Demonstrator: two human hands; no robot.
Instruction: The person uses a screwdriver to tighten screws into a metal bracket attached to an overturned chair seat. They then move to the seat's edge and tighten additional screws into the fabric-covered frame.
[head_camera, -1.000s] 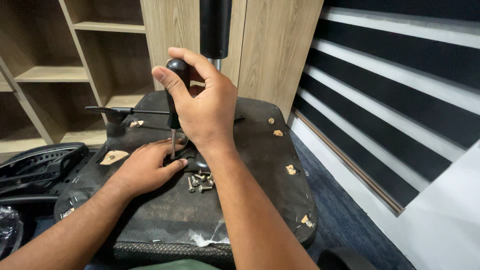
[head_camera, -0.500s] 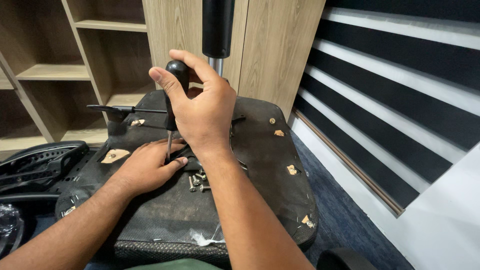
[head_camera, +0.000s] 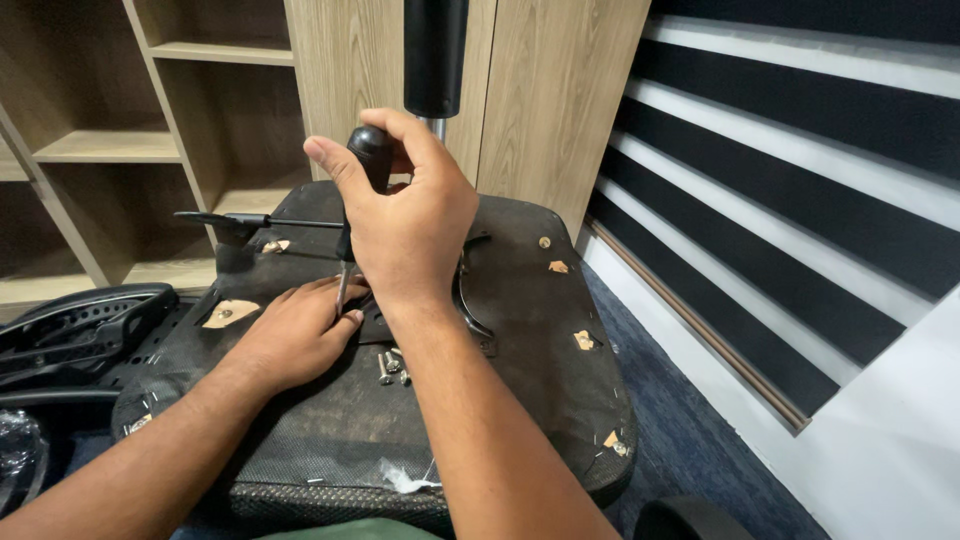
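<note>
packages: none | labels: none | signs: none | screens: none
</note>
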